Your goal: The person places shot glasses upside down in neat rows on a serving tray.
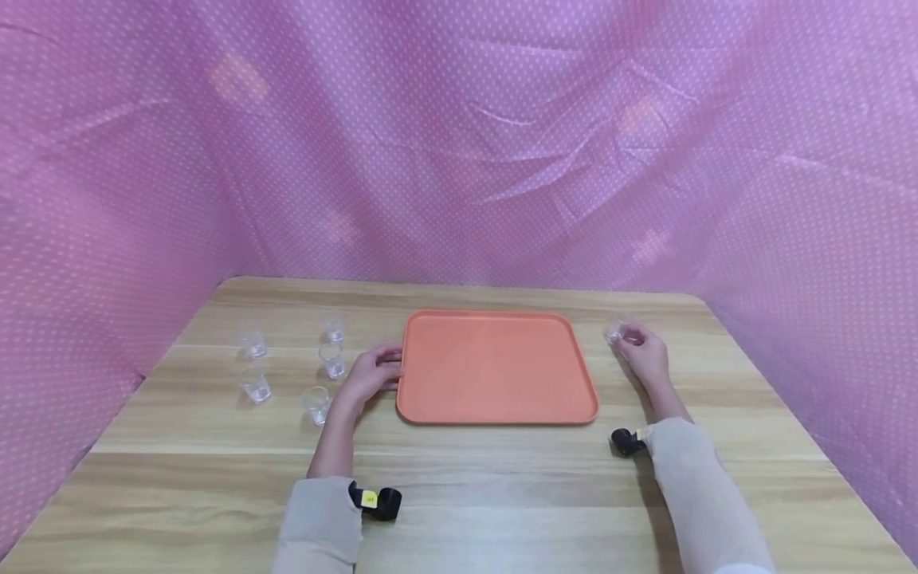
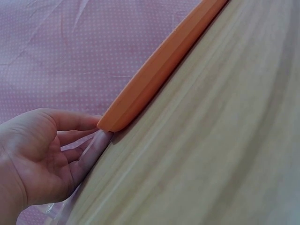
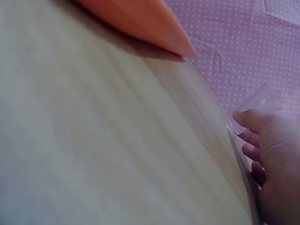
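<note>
An orange rectangular tray (image 1: 495, 367) lies flat on the wooden table. At its left edge, my left hand (image 1: 369, 375) touches the rim with fairly straight fingers; the left wrist view has the fingertips against the tray's end (image 2: 136, 98). To the right of the tray, my right hand (image 1: 643, 352) pinches a small clear cup (image 1: 614, 332) between thumb and fingers. In the right wrist view the clear cup (image 3: 260, 101) appears tilted in the fingers, partly hidden by the thumb. Whether it touches the table is unclear.
Several small clear cups stand left of the tray, including a near cup (image 1: 317, 406) beside my left forearm, a middle cup (image 1: 333, 363) and a far-left cup (image 1: 253, 344). Pink dotted cloth (image 1: 459, 159) hangs around the wooden table (image 1: 488, 494).
</note>
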`<state>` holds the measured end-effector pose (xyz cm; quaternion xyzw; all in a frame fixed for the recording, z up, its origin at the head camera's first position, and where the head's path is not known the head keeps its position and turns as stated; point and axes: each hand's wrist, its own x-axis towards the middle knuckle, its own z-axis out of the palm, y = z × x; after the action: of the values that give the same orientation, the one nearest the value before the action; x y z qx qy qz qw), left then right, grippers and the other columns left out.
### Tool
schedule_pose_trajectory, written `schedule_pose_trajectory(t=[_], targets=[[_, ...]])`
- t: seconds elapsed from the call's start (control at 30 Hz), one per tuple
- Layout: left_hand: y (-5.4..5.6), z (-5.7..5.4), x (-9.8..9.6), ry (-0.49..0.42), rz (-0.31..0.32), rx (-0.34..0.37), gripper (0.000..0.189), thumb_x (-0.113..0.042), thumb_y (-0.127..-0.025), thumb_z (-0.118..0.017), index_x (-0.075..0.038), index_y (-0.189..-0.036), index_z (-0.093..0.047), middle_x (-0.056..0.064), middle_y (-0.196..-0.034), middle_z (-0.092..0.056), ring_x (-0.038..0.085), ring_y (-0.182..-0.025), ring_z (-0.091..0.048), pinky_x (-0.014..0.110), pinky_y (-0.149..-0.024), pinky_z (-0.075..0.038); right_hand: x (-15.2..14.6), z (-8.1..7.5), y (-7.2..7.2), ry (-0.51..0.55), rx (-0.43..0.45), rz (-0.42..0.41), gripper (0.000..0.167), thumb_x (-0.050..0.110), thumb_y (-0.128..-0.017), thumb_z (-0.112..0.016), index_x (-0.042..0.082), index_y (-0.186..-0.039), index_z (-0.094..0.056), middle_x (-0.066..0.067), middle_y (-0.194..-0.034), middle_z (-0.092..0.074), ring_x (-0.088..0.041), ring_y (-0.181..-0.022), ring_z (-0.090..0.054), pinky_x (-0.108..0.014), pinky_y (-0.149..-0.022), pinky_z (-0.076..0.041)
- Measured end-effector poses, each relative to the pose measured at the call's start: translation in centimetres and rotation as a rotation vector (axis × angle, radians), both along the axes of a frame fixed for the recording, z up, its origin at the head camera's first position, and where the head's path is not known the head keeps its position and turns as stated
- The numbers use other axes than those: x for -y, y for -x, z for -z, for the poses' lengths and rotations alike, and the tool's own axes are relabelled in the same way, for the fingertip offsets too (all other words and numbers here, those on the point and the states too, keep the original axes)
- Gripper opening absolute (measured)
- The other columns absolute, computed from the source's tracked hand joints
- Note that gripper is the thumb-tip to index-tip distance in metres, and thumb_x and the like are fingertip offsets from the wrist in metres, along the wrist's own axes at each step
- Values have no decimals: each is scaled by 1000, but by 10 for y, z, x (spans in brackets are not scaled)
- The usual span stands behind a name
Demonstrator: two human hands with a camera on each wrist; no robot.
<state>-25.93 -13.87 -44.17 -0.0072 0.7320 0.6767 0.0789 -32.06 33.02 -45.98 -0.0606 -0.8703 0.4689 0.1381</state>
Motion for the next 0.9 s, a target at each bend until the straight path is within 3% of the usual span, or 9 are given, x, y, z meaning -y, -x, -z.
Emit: schedule_pose_trajectory(t=[0.27,0.5,0.9], targets=[[-3,1,1,-1,-1,-6,51,8,-83,-55,6,-132,-41,25,-124,-47,25,-92,-58,31,-74,-52,3,-14,-7,38,-13,-5,39,30,-86,-64,-1,-108,-56,-12,-98,-55,-16,-85,-47,-25,-68,-42],[-3,2,2,-4,3,-11,51,9,-83,-55,7,-132,-41,25,-123,-47,25,-94,-58,31,-74,-52,9,-30,-14,64,-18,-61,49,32,-86,-64,-1,-121,-50,-13,-112,-56,-13,-93,-49,-22,-75,-43],[-1,1,0,4,4,-2,51,10,-82,-56,6,-132,-42,24,-124,-47,28,-96,-57,31,-75,-51,32,-52,-25,-18,-88,-128,43,25,-85,-67,-3,-115,-55,-18,-110,-58,-20,-89,-51,-20,-66,-45]])
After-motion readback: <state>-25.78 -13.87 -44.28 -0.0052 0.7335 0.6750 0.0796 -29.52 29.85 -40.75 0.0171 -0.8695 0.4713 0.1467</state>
